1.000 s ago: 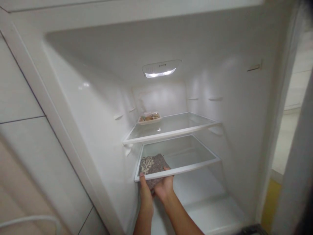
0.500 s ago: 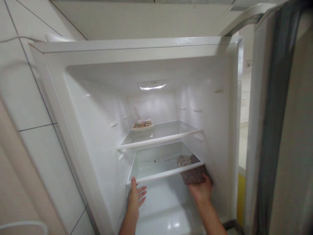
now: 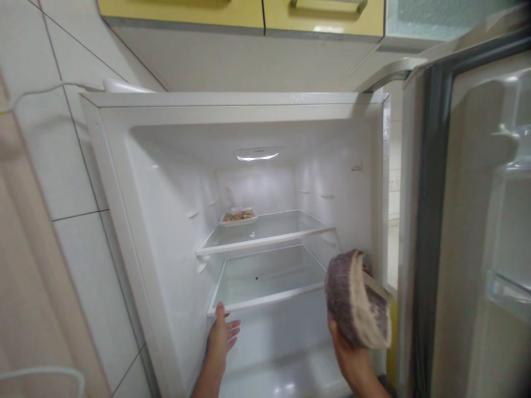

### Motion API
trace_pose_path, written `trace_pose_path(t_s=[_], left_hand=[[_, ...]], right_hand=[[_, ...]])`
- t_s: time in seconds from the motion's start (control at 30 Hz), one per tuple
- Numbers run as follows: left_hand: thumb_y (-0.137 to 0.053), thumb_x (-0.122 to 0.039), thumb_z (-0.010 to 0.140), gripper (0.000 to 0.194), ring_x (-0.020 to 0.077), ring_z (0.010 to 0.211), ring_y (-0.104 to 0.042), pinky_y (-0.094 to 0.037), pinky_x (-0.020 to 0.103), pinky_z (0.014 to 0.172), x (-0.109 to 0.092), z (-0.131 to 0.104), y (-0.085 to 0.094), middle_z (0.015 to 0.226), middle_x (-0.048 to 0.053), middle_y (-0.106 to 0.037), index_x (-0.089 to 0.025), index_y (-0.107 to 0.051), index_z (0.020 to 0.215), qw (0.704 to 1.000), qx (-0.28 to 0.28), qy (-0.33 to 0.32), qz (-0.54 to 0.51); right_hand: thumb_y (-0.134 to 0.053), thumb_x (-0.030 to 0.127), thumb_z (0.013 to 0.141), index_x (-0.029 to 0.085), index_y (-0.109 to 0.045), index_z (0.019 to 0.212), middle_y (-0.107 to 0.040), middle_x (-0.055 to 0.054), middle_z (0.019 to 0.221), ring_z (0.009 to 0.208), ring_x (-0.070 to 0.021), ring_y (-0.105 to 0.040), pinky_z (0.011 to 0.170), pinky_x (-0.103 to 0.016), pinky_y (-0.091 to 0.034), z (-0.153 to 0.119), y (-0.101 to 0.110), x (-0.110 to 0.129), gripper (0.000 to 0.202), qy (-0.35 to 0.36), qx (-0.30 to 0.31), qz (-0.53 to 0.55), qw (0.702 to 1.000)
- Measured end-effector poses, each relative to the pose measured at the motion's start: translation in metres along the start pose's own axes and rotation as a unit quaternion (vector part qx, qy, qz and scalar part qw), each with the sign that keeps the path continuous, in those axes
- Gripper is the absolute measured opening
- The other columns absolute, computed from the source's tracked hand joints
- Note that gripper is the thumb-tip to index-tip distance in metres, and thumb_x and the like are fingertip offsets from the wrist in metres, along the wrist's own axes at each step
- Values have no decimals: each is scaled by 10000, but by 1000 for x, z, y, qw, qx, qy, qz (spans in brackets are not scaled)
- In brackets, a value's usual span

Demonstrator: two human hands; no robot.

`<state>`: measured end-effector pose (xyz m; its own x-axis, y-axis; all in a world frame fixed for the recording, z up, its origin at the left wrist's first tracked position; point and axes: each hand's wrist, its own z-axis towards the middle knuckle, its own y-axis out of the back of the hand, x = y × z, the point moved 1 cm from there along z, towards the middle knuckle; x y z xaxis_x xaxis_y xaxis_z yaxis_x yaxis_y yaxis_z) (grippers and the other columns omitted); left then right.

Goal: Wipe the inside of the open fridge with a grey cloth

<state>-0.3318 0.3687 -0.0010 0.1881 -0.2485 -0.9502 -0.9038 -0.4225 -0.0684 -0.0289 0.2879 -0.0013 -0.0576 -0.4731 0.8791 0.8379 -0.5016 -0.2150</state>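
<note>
My right hand [image 3: 352,354] is closed round a folded cloth [image 3: 352,298], brownish purple with a beige side, in front of the fridge's right inner wall. The cloth hides most of the fingers. At the front left corner of the lower glass shelf [image 3: 265,301] is my left hand [image 3: 219,334], its fingers spread and its thumb at the white edge. Whether the thumb presses on the shelf I cannot tell. A small dark speck [image 3: 256,278] shows on or through the glass.
A packaged food tray [image 3: 238,216] sits at the back left of the upper glass shelf [image 3: 269,235]. The fridge door [image 3: 431,221] stands open at the right. Yellow cabinets [image 3: 323,19] hang above, and a tiled wall [image 3: 78,265] runs along the left.
My right hand has drawn the cloth off the lower shelf's right side and raised it outward. My left hand stays at the shelf corner. The view has shifted and shows more of the cabinets.
</note>
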Motion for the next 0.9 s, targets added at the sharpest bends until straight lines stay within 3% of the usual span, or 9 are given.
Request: trace_pose_path(t_s=[0.03, 0.07, 0.13, 0.2, 0.3, 0.43, 0.63, 0.9], left_hand=[[-396, -739, 865, 591, 251, 781, -706, -504, 417, 845, 0, -1, 0, 861, 114, -747, -213, -569, 1071, 1000, -1, -1, -1], [-395, -734, 868, 586, 252, 773, -705, -504, 421, 846, -1, -1, 0, 847, 110, -744, -211, -571, 1064, 1000, -2, -1, 0], [-391, -727, 873, 583, 251, 760, -702, -506, 423, 846, -1, -2, 0, 824, 109, -738, -204, -577, 1053, 1000, -2, 2, 6], [-390, -724, 876, 590, 250, 759, -701, -507, 420, 844, -1, -2, 1, 822, 113, -737, -197, -581, 1059, 1000, -1, 5, 9], [-384, -725, 881, 601, 239, 744, -698, -503, 410, 832, 0, -3, -1, 842, 118, -742, -189, -573, 1077, 1000, 4, 8, 2], [-346, -737, 889, 609, 217, 703, -687, -501, 387, 794, 2, -3, -8, 859, 121, -749, -189, -562, 1041, 1000, 6, 5, -24], [-342, -711, 910, 572, 205, 655, -678, -499, 357, 728, 4, 2, -14, 819, 111, -747, -189, -540, 1037, 998, 4, 28, -51], [-341, -713, 903, 605, 212, 646, -678, -493, 343, 685, 9, 4, -21, 767, 97, -742, -174, -551, 1084, 996, 8, 12, -87]], right_hand=[[-650, 383, 711, 267, -662, 1253, -590, -78, 1414, 1457, -340, -348, 1226, -558, -232, 10, -5, 9, 554, 72, 44, -115, 990], [-637, 338, 706, 254, -641, 1296, -527, -77, 1484, 1487, -335, -288, 1245, -535, -180, 21, -11, 18, 596, 138, 92, -229, 959], [-594, 254, 709, 201, -564, 1401, -404, -92, 1582, 1515, -334, -212, 1256, -510, -98, 43, -24, 27, 695, 192, 156, -416, 875], [-522, 247, 792, 156, -523, 1438, -399, -130, 1581, 1492, -328, -268, 1235, -488, -132, 63, -37, 25, 652, 152, 196, -534, 809], [-461, 368, 903, 144, -505, 1448, -462, -190, 1519, 1402, -349, -401, 1166, -482, -236, 80, -53, 10, 591, 83, 236, -610, 752], [-485, 528, 907, 214, -514, 1448, -442, -203, 1526, 1367, -415, -416, 1117, -574, -240, 84, -72, -4, 626, 72, 250, -623, 738], [-498, 493, 879, 241, -424, 1514, -317, -128, 1628, 1462, -462, -239, 1120, -702, -143, 75, -102, 2, 686, 74, 312, -599, 733], [-549, 506, 841, 185, -463, 1487, -360, -185, 1596, 1465, -466, -234, 1140, -713, -79, 39, -160, 17, 726, 128, 396, -490, 766]])
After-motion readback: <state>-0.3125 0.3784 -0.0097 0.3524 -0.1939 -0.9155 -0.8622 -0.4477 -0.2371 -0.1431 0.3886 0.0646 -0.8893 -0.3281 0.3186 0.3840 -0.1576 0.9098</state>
